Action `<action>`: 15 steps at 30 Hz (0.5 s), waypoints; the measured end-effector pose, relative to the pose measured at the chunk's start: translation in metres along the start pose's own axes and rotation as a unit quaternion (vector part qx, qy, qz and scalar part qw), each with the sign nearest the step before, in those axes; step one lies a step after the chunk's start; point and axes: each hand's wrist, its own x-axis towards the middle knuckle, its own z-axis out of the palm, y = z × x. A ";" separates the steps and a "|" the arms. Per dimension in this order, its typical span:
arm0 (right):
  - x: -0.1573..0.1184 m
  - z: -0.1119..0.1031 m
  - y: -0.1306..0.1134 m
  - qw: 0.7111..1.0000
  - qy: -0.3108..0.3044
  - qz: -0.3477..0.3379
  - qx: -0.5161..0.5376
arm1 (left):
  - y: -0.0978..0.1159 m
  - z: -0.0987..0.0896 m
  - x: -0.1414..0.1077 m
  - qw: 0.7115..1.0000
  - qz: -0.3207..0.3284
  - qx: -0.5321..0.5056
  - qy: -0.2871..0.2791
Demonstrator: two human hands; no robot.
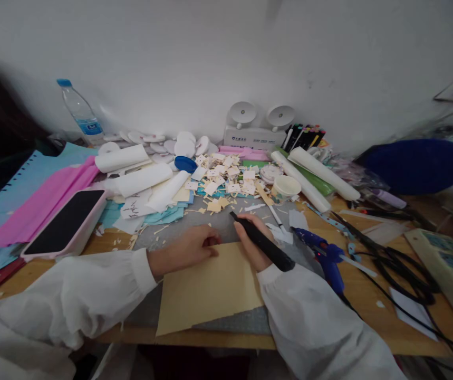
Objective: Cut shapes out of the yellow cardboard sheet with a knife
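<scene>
A tan sheet of paper or thin card [212,290] lies on the grey mat [234,323] at the table's front edge. Over its upper left part rests my left hand [189,247], with the fingers loosely bent and a gap beside the thumb. Nothing shows between those fingers. My right hand [252,237] is closed around a thick black pen-shaped tool [263,243] at the sheet's upper right. The tool slants, its narrow end toward the upper left; whether it is a marker or a knife I cannot tell.
Small cream cut-outs [226,177] and scraps are piled behind my hands. Right of them lie a blue glue gun [325,253] and black cables [400,269]. A phone [68,224], white rolls [143,179] and a water bottle [79,113] stand or lie left. A paper cup [286,186] stands behind.
</scene>
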 end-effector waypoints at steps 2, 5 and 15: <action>-0.001 0.001 0.002 1.000 -0.011 -0.010 -0.018 | 0.000 -0.003 0.003 1.000 0.001 -0.017 0.002; -0.002 0.003 0.005 0.999 -0.024 -0.031 -0.036 | 0.002 -0.007 0.002 0.999 0.008 -0.039 0.008; -0.005 0.000 0.005 0.988 -0.051 -0.130 -0.071 | 0.006 -0.007 0.003 0.995 0.007 -0.090 0.035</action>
